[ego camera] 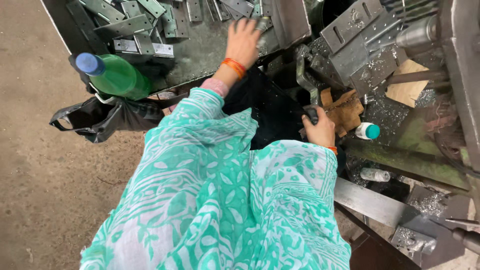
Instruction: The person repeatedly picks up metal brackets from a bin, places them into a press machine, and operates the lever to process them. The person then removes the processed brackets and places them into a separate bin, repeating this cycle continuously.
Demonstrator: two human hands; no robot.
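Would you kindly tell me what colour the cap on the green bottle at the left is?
Blue: the cap on the green bottle, seen in the head view.

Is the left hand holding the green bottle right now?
No, the left hand reaches into the tray of metal brackets, while the green bottle lies apart on the black bag.

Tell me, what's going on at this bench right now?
A person in a green patterned garment works at a metal-working machine. Their left hand reaches into a tray of flat metal brackets, fingers on the pile. Their right hand grips a dark lever handle on the machine. A green bottle lies near the tray, and metal shavings litter the machine bed.
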